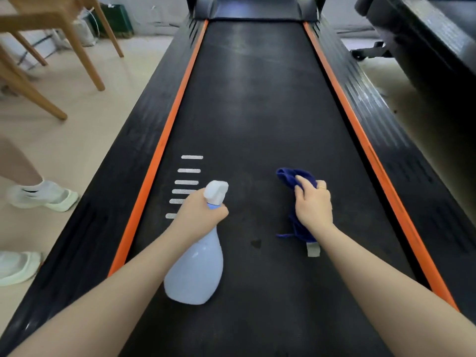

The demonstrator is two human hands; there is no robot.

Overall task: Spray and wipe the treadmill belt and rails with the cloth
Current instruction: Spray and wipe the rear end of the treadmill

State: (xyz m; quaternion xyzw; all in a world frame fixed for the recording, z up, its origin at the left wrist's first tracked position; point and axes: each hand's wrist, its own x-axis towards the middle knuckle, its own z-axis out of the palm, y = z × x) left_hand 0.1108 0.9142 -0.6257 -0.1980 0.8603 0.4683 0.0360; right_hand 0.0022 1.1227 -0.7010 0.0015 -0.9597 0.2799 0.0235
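The black treadmill belt [255, 104] runs away from me between two orange-edged side rails, the left rail [144, 130] and the right rail [381, 130]. My left hand [201, 212] grips the neck of a pale blue spray bottle [197, 271] with a white nozzle, held over the belt's near left part. My right hand [313, 204] holds a bunched dark blue cloth [293, 177] over the belt, right of centre; a grey tag hangs from the cloth's near end. A small dark spot [256, 244] marks the belt between my arms.
White stripes [188, 176] are printed on the belt's left side. Another person's legs in white shoes [43, 195] stand on the floor at the left. Wooden chair legs [85, 57] are at the far left, and dark gym equipment [425, 42] sits at the far right.
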